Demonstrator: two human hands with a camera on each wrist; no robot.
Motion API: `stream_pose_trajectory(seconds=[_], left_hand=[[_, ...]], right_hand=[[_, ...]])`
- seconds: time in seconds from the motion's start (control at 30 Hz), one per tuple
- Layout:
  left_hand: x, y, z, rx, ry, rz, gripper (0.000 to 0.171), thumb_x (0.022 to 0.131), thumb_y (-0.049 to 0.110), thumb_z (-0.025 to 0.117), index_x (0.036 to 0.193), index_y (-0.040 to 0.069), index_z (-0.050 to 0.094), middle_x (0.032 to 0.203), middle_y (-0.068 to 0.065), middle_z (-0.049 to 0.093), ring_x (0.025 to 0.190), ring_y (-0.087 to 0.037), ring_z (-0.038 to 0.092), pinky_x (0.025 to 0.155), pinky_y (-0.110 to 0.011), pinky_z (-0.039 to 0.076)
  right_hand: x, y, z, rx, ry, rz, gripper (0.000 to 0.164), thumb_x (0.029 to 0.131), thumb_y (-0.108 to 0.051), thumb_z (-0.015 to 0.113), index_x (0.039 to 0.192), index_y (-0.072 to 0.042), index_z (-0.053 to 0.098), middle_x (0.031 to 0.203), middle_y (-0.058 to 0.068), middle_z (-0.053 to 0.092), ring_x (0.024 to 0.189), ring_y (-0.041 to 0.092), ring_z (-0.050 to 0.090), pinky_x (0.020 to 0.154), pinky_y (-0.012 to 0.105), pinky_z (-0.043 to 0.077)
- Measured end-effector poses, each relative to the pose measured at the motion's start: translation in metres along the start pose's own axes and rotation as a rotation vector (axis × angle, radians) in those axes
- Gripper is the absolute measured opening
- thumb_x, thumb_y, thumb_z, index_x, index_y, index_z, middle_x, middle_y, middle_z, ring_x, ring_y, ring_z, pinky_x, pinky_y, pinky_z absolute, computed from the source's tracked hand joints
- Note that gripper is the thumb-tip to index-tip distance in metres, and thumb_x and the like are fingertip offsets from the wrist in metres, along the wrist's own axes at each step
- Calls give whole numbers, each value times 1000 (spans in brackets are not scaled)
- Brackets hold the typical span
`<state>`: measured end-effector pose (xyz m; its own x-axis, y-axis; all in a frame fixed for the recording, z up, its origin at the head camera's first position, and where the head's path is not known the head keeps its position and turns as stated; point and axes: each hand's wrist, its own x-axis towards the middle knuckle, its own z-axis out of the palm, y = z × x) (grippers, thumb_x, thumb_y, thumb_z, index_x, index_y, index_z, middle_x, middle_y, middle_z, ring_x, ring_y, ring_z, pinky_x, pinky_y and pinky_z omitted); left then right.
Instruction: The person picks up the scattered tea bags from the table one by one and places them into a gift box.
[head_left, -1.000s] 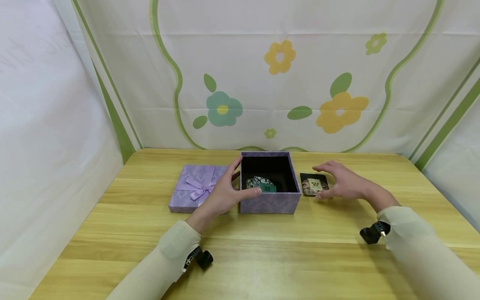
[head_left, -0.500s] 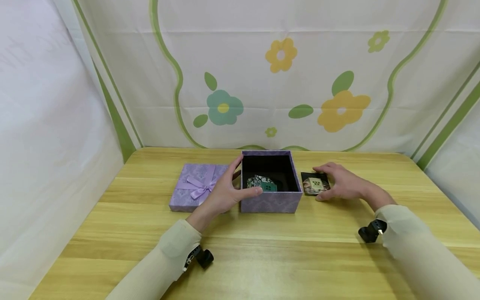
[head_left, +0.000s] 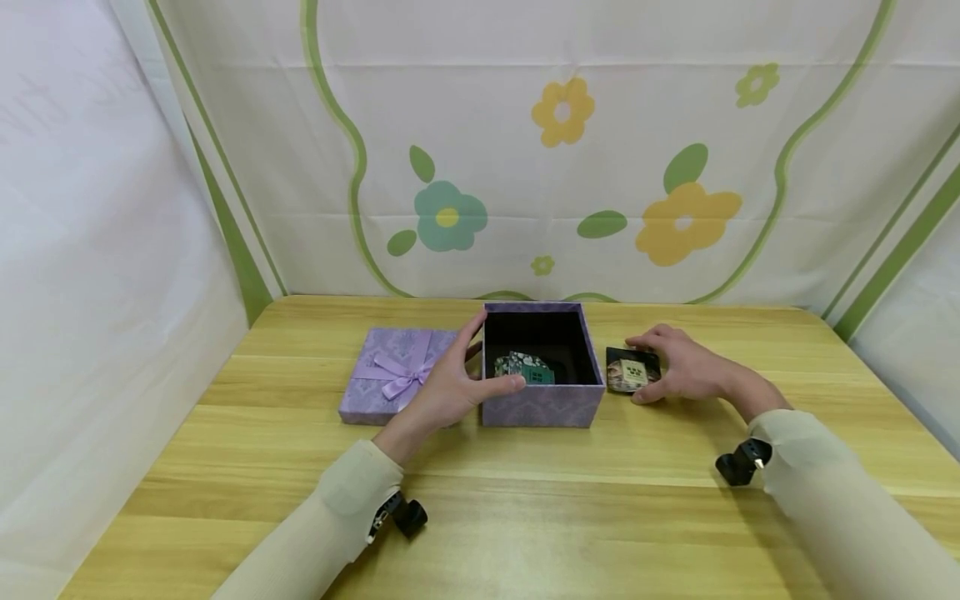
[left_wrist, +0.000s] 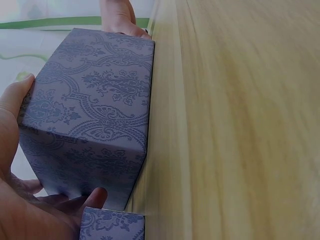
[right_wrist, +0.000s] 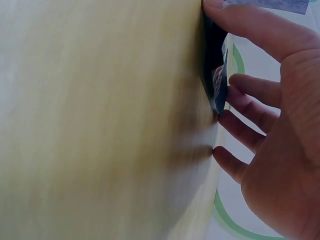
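A purple patterned gift box stands without its lid, its black inside showing. My left hand grips the box's left side, thumb over the front rim and fingers along the side wall. Several flat green packets with floral print lie inside. To the right of the box, my right hand pinches a flat dark packet with a pale label, thumb at its near edge and fingers at its far edge. In the right wrist view, the packet appears edge-on, close to the wooden surface.
The purple lid, tied with a ribbon bow, lies left of the box, partly behind my left hand. A wooden table carries everything. Behind it hangs a white cloth with printed flowers.
My right thumb and fingers have closed in on the dark packet, which has shifted slightly to the right, away from the box. The left hand and the box stay in place.
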<state>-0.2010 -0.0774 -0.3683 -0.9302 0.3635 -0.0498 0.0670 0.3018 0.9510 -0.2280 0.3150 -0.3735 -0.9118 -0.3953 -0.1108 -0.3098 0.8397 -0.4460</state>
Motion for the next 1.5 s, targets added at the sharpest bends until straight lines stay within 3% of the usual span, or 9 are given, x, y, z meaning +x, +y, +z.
stream_pose_trajectory(seconds=[0.3, 0.53, 0.8, 1.1, 1.5], left_hand=[[0, 0, 1, -3, -2, 5, 112, 86, 44, 89, 168, 50, 13, 177, 15, 13, 165, -29, 22, 125, -59, 38], [0, 1, 1, -8, -6, 9, 112, 86, 44, 89, 168, 49, 13, 177, 15, 12, 165, -29, 22, 125, -59, 37], [0, 2, 1, -4, 0, 6, 112, 86, 45, 89, 168, 50, 12, 177, 16, 12, 165, -29, 23, 125, -59, 37], [-1, 1, 1, -1, 2, 9, 112, 86, 45, 89, 168, 50, 13, 177, 16, 12, 165, -29, 22, 125, -60, 37], [0, 2, 2, -1, 0, 9, 112, 86, 46, 88, 168, 50, 12, 177, 16, 12, 165, -30, 22, 125, -60, 37]], right_hand=[[-5, -5, -7, 26, 35, -1, 89, 84, -48, 90, 153, -5, 55, 144, 20, 45, 132, 41, 51, 109, 67, 44], [-10, -12, -23, 31, 58, -9, 85, 87, -46, 87, 155, -8, 52, 148, 20, 42, 135, 44, 49, 109, 70, 42], [-12, -25, -44, 67, 104, -31, 82, 89, -38, 87, 157, -10, 50, 142, 18, 42, 132, 38, 48, 109, 66, 40], [-8, -60, -60, 89, 140, -69, 81, 88, -36, 89, 157, -15, 53, 147, 13, 44, 136, 34, 45, 110, 64, 38], [11, -104, -48, 30, 119, -165, 81, 87, -44, 89, 155, -16, 54, 144, 7, 46, 134, 29, 49, 113, 60, 42]])
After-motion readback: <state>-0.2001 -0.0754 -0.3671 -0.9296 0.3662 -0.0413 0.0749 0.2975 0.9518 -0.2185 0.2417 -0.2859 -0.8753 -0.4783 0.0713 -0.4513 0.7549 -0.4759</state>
